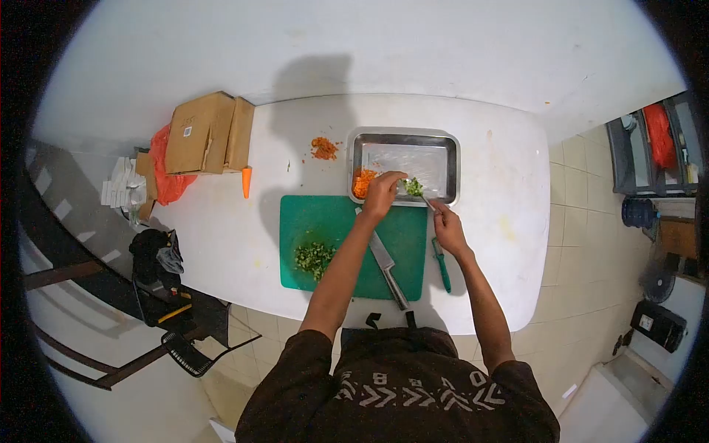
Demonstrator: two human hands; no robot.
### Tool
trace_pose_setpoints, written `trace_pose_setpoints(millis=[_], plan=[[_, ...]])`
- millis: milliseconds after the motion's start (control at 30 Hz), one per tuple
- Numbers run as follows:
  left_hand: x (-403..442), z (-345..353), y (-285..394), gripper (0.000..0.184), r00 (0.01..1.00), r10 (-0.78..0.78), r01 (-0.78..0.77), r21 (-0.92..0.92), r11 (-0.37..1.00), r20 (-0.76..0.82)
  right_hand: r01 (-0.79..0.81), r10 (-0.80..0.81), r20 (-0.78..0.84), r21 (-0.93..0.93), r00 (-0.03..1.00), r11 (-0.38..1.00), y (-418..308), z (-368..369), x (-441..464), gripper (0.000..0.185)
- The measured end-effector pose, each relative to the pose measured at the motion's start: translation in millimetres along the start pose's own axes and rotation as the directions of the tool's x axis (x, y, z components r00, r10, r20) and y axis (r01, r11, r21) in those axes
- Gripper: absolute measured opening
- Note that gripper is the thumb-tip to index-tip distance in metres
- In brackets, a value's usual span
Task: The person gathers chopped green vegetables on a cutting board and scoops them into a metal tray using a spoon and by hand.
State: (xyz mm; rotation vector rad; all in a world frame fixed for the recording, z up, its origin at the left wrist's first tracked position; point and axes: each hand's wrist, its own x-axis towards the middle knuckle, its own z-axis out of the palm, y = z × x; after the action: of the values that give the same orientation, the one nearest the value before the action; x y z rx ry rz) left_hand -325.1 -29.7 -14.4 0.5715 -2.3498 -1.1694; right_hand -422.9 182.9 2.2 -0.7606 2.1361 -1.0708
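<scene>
Two heaps in the metal tray [405,131], head view: orange shreds [362,184] in the near left corner, green bits [413,187] along the near side, right of centre. Over the near rim, left hand [382,193], fingertips close to the green bits; cannot tell whether wide, narrow or holding anything. By the near right corner, right hand [448,229] wrapped around a thin tool [426,199], tip at the green bits. On the green board [406,251], a chopped green pile [314,258] and a knife [385,257] lying aslant, handle past the near edge. Just right, on the white surface [491,280], a green-handled tool [442,267]. Left of the tray, orange scraps [323,148]; farther left, a carrot [246,182] beside a carton [198,140], contents hidden. On the carton, a square code label [187,131] and faint, unreadable print. Next to it, a red bag [168,181].
</scene>
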Motion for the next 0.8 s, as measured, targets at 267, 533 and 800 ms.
trace_pose_setpoints(millis=[267,533,800], plan=[[11.7,15.1,-18.1,0.019,0.991,-0.126,0.131,-0.142,0.981,0.039,-0.075,0.075,0.015,0.035,0.997,0.997,-3.1,-12.5,-2.7,0.035],[9.9,1.8,-9.4,0.021,0.985,-0.138,0.147,-0.097,0.984,0.1,0.013,-0.011,0.025,-0.111,1.0,0.994,-11.1,-12.4,0.1,0.036],[7.6,5.5,-3.6,0.024,0.987,-0.137,0.139,-0.012,0.99,0.089,-0.044,0.044,0.021,-0.01,0.999,0.999,-1.7,-7.6,-1.2,0.038]])
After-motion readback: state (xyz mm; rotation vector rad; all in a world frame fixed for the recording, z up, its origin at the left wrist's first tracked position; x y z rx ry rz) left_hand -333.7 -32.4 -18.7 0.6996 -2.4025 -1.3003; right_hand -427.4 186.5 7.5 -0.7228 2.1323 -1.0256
